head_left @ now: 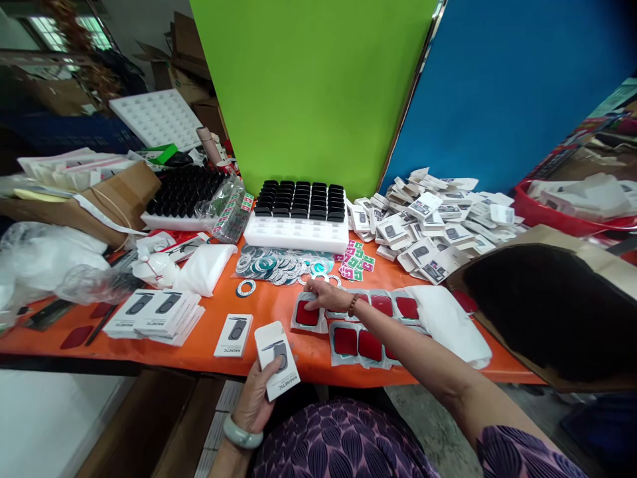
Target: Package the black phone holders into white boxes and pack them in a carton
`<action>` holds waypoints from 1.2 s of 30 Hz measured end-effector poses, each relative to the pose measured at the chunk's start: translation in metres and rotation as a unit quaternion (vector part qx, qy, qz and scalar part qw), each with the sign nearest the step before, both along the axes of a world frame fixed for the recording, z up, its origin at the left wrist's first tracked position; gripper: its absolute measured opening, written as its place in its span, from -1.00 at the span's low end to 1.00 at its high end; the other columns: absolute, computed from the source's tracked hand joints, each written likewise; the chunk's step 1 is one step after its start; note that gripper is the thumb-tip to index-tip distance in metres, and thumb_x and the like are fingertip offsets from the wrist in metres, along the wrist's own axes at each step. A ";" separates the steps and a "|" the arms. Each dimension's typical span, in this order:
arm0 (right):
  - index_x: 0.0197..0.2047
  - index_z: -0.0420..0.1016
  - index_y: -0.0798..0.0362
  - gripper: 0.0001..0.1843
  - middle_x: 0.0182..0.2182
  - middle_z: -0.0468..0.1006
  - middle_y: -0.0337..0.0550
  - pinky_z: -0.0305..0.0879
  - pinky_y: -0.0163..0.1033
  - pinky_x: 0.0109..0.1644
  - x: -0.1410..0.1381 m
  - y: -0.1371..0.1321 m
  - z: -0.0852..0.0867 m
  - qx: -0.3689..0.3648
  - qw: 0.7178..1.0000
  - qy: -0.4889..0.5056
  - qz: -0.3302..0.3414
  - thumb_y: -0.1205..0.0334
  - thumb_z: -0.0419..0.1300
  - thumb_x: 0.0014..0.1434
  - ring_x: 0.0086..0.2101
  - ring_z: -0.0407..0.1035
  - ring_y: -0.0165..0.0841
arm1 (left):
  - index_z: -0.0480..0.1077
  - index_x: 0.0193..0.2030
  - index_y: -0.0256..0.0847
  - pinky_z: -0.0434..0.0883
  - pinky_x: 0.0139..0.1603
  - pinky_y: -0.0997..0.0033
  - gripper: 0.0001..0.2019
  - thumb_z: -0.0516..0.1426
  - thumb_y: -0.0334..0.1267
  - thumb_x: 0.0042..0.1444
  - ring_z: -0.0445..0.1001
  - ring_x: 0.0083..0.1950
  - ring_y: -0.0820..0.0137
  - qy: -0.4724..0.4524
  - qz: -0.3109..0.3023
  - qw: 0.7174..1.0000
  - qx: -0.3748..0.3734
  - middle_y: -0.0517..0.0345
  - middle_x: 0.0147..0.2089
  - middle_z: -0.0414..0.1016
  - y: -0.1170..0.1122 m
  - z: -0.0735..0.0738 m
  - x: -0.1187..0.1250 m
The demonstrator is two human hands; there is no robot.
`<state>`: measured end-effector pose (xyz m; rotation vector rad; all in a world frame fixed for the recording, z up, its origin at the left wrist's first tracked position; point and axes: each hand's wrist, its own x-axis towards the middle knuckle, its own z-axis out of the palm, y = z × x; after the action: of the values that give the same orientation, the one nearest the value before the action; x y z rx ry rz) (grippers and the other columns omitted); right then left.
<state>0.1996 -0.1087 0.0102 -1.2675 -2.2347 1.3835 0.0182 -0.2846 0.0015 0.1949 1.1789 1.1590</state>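
Observation:
My left hand (256,393) is closed around a small white printed box (279,372) with its top flap raised. The box is tilted at the table's front edge and has a dark ring-shaped device pictured on it. My right hand (326,297) reaches across to a red square pad in a clear bag (307,313). Its thumb lies on the pad and its fingers bend over the bag's far edge. More bagged red pads (369,345) lie in rows beneath and beside my right forearm. A single white box (233,335) rests left of the held one.
Stacked white boxes (154,315) stand left. Behind are a white foam tray (297,234) of black pieces, ring stickers (279,265) and square stickers (355,259). A heap of open boxes (432,226) spreads at back right. A large carton (497,265) and white foam wrap (452,325) sit right.

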 end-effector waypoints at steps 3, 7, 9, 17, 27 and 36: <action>-0.25 0.17 0.02 -0.75 -0.39 0.38 -0.30 0.30 -0.30 -0.35 0.010 -0.015 -0.002 -0.048 0.997 0.058 -0.026 0.25 0.21 0.07 -0.39 0.35 -0.41 | 0.46 -0.12 -0.31 0.53 -0.26 0.43 -0.55 0.39 -0.34 -0.24 0.60 -0.28 0.32 0.015 -0.015 1.000 -0.008 0.05 -0.23 0.64 -0.002 -0.001 0.000; -0.27 0.19 -0.01 -0.63 -0.46 0.36 -0.37 0.32 -0.29 -0.34 0.021 -0.042 0.008 -0.133 0.939 0.292 -0.121 0.16 0.32 -0.03 -0.44 0.33 -0.43 | 0.48 -0.15 -0.29 0.49 -0.25 0.45 -0.51 0.42 -0.27 -0.29 0.57 -0.31 0.37 0.027 -0.065 0.997 0.000 0.07 -0.24 0.64 -0.005 0.002 0.006; -0.25 0.22 -0.02 -0.58 -0.44 0.37 -0.37 0.33 -0.29 -0.30 0.021 -0.058 0.017 -0.128 0.890 0.397 -0.182 0.15 0.37 -0.08 -0.42 0.32 -0.44 | 0.48 -0.19 -0.29 0.46 -0.31 0.47 -0.53 0.43 -0.24 -0.30 0.54 -0.37 0.40 0.026 -0.102 0.994 -0.004 0.09 -0.31 0.62 -0.007 0.002 0.012; -0.24 0.23 -0.03 -0.62 -0.43 0.32 -0.36 0.23 -0.36 -0.34 0.002 -0.116 0.019 -0.053 0.807 0.507 -0.297 0.21 0.37 -0.01 -0.44 0.21 -0.49 | 0.49 -0.25 -0.30 0.39 -0.36 0.45 -0.59 0.42 -0.22 -0.27 0.49 -0.38 0.39 -0.072 -0.207 0.976 0.001 0.04 -0.37 0.58 -0.017 0.005 0.041; -0.18 0.28 -0.03 -0.72 -0.36 0.33 -0.32 0.21 -0.33 -0.32 0.035 -0.136 0.005 -0.066 0.903 0.369 -0.208 0.23 0.29 0.08 -0.40 0.22 -0.45 | 0.46 -0.22 -0.29 0.33 -0.40 0.47 -0.56 0.41 -0.20 -0.28 0.43 -0.44 0.44 -0.054 -0.239 0.969 0.009 0.07 -0.38 0.56 -0.024 -0.002 0.045; -0.16 0.36 -0.02 -0.75 -0.38 0.45 -0.30 0.22 -0.29 -0.31 0.055 -0.135 0.032 0.008 0.989 0.121 -0.087 0.37 0.22 0.08 -0.39 0.32 -0.38 | 0.46 -0.15 -0.26 0.32 -0.29 0.46 -0.51 0.41 -0.17 -0.27 0.44 -0.36 0.43 -0.063 -0.294 0.953 0.027 0.13 -0.32 0.53 -0.029 -0.006 0.054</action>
<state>0.2543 -0.2434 0.0423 -1.1883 -1.9224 1.3706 0.0719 -0.3141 -0.0041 0.4730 0.8875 0.6653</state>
